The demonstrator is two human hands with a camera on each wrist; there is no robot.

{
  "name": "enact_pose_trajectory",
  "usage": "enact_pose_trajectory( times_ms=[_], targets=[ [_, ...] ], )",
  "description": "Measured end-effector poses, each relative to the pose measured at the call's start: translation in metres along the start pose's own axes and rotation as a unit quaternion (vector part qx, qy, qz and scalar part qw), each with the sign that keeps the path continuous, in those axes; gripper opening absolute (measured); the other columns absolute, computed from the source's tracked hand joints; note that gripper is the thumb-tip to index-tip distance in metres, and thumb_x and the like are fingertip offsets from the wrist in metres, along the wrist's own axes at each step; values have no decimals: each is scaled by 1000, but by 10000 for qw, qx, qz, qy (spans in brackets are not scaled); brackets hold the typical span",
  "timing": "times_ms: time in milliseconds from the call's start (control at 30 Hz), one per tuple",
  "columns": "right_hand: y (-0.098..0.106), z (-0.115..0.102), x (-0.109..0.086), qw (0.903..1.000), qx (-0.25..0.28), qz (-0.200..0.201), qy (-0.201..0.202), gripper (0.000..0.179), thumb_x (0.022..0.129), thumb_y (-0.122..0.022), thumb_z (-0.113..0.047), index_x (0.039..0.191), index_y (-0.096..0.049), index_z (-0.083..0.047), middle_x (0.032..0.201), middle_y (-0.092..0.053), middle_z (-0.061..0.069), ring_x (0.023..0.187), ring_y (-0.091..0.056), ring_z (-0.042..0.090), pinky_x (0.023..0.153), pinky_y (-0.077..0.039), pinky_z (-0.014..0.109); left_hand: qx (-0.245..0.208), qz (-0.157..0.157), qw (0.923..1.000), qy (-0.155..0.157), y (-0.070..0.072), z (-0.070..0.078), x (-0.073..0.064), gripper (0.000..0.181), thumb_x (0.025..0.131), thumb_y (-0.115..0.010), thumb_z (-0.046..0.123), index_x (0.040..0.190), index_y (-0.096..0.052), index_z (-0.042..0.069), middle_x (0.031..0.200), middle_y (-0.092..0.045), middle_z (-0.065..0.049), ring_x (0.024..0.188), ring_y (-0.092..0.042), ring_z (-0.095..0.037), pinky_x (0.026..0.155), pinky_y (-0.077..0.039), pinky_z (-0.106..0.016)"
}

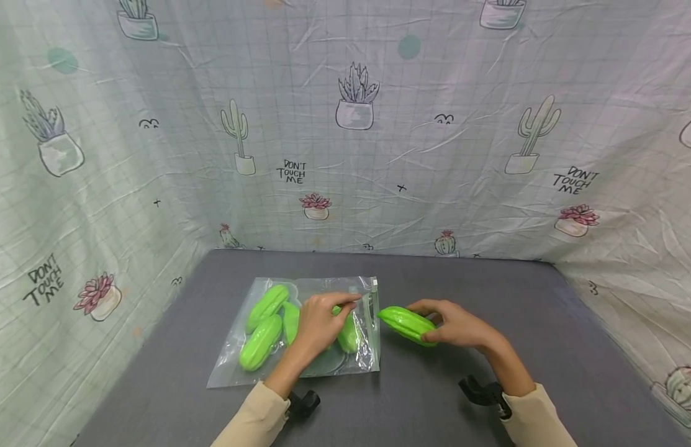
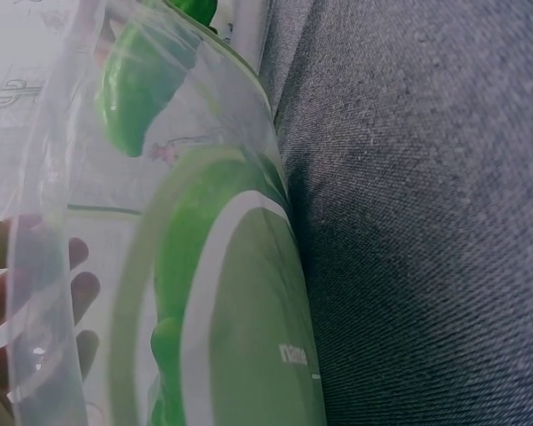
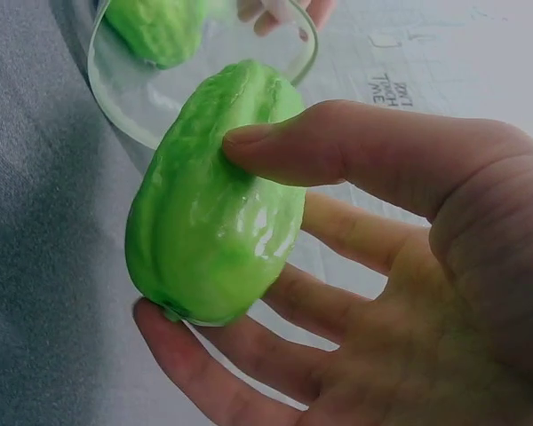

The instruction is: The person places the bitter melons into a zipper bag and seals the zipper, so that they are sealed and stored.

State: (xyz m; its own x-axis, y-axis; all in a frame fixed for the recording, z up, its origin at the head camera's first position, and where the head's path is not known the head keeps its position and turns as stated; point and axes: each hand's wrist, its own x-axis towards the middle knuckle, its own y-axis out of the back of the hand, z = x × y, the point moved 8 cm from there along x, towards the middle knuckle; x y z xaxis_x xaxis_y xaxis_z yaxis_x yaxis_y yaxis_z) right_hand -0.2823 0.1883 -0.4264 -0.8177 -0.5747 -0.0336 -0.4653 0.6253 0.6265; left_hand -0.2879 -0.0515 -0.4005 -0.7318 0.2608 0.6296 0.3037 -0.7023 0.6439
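Note:
A clear zip bag (image 1: 233,366) lies on the dark table with several ridged green fruits (image 1: 258,343) in it. Over its right part my left hand (image 1: 321,316) pinches the plastic near the mouth; in the right wrist view the mouth (image 3: 115,106) gapes as a loop. Through the plastic, the left wrist view shows the fingers (image 2: 84,293) and fruits inside. Just right of the mouth, my right hand (image 1: 454,323) grips another glossy, ridged green fruit (image 1: 406,324), thumb on one side and fingers around the other. Its tapered tip points at the bag.
Dark grey cloth (image 1: 434,403) covers the table. A pale curtain (image 1: 300,217) printed with potted cacti hangs behind and along both sides. Black straps (image 1: 482,394) with small mounts sit at both wrists, next to the beige sleeves (image 1: 537,422).

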Motion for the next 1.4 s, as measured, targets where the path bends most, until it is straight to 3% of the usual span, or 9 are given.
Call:
enact_pose_trajectory(
  times_ms=[367,467,700,1067,1400],
  targets=[
    [-6,-5,7,9999,6,32,101,59,87,-77,-12,141,-58,0,131,-64,23,106,-69,28,78,-55,32,-12,-4,10000,-7,-1,-1,0,18,88,-81,14,104,-83,22,96,-82,5,56,-52,-1,46,-28,-16],
    [-8,-5,9,9999,25,18,106,58,87,-77,-11,140,-58,0,130,-64,24,105,-68,28,76,-55,33,-1,-3,10000,-21,-1,0,0,18,88,-81,14,104,-83,22,96,-82,5,55,-49,0,46,-27,-16],
    [-15,-3,13,9993,347,-77,-67,56,88,-75,-10,142,-58,-3,131,-63,25,97,-68,25,67,-61,49,54,-54,10000,-40,-2,0,0,17,89,-80,15,105,-83,23,97,-82,4,51,-40,3,45,-26,-16],
    [-28,-5,24,9996,195,-206,-43,52,89,-74,-8,139,-60,-3,134,-63,24,106,-68,31,72,-57,36,63,-119,9999,-3,-3,-1,0,17,89,-80,16,105,-83,22,98,-82,4,48,-32,4,44,-25,-16],
    [-28,-6,26,9995,221,-175,-148,52,89,-74,-6,139,-60,-3,133,-63,24,97,-67,25,69,-55,35,75,-109,9999,65,-2,-1,0,17,89,-80,16,105,-83,22,99,-82,4,48,-34,3,45,-25,-16]
  ],
)
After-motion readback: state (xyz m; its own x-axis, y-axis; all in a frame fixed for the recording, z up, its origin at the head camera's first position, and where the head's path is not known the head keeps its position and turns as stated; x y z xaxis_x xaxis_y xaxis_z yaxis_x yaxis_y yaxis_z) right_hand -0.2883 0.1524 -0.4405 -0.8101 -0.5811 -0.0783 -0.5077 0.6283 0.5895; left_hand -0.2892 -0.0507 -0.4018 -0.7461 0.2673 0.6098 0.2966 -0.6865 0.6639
